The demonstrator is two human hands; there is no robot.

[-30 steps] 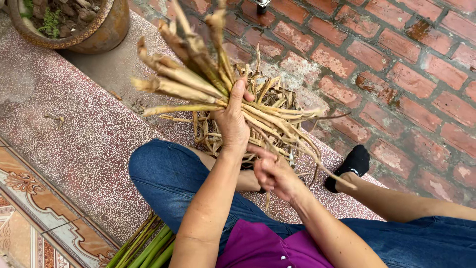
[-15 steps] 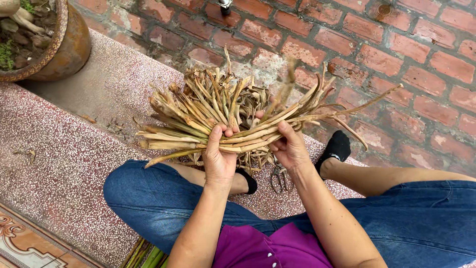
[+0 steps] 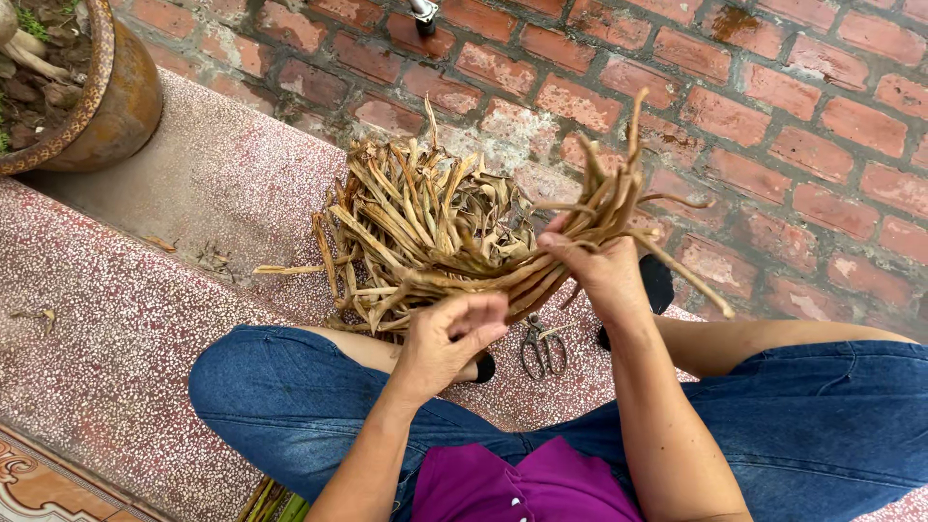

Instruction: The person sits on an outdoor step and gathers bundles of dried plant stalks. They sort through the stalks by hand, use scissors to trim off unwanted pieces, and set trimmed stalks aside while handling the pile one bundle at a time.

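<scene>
Red brick paving (image 3: 793,106) fills the far and right part of the scene, mortar lines weathered, patches of white bloom. Speckled pink terrazzo step (image 3: 106,319), near and left of the bricks, with a grey sloped strip along its far edge; patterned tile at the near left corner.

Blue jeans (image 3: 831,425), worn by the seated person, knees spread left and right; purple shirt (image 3: 541,488) at the near edge between them.

Brown glazed plant pot (image 3: 116,97), far left corner, partly out of view, holding soil and dry stems.

Heap of dry tan leaves (image 3: 416,208), lying on the step and bricks just beyond the knees, strips tangled and curled.

Bundle of dry leaf strips (image 3: 580,217), lifted above the heap, running from the near left up to the far right, loose ends fanning past the fist.

Right hand (image 3: 604,266), clenched around the bundle near its middle. Left hand (image 3: 449,338), fingers curled loosely under the bundle's near end, touching the strips; whether it grips them firmly cannot be told.

Black shoe (image 3: 657,280), partly hidden behind the right wrist. Metal scissors (image 3: 543,348), lying on the terrazzo between the two forearms. Green stalks (image 3: 275,503), a few ends showing at the near edge under the left knee.
</scene>
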